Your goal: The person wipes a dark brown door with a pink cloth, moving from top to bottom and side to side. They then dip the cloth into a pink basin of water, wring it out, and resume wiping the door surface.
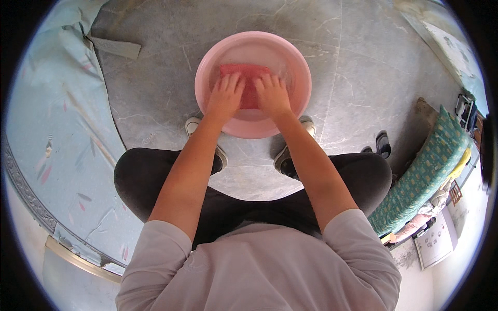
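Observation:
A round pink plastic basin [253, 133] stands on the floor in front of my feet, with water in it. Inside lies a red cloth [250, 95], wet and roughly rectangular. My left hand [229, 92] presses on the left part of the cloth, fingers pointing away from me. On its right part rests my right hand [271, 92], fingers slightly bent. Both hands touch the cloth from above; whether the fingertips grip it is hard to tell.
Grey marbled floor tiles [163, 85] surround the basin. My shoes [288, 161] flank its near side. Dark slippers [383, 144] lie to the right, by a green patterned mattress or cushion [428, 175]. A light-blue covering [66, 128] spans the left wall.

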